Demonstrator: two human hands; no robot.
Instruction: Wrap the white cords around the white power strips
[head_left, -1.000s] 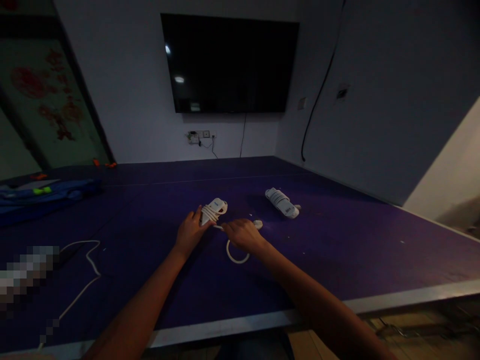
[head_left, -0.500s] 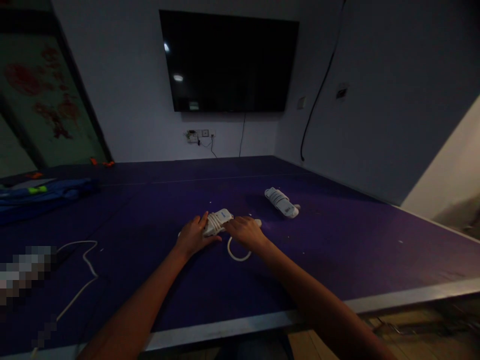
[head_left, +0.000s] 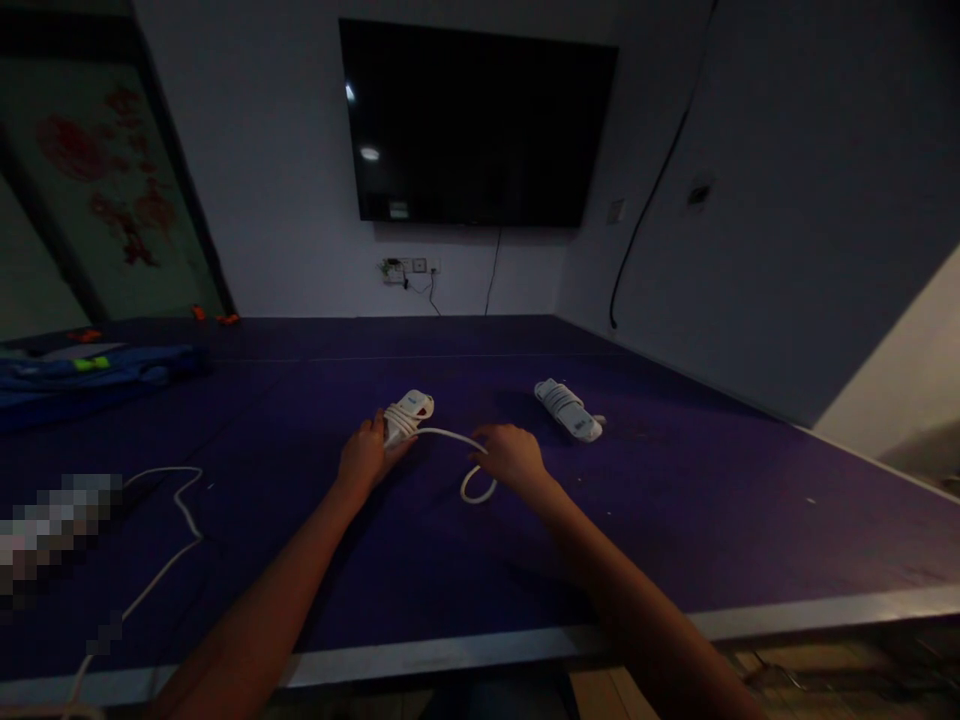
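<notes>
Purple tabletop (head_left: 712, 540) is filling the lower frame. Mid-frame, the left hand (head_left: 363, 460) is gripping a cord-wrapped power strip (head_left: 411, 402); the right hand (head_left: 513, 455), fingers pinching the cord (head_left: 448, 433), is now stretching a longer span.

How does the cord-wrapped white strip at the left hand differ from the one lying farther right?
The left strip is held by the left hand; the right strip lies untouched on the purple table. A loose cord runs from the left strip to the right hand; the right strip shows no such long free length. The left strip's far end slants rightward; the right strip's slants leftward. Both are white and wrapped with cord.
</notes>
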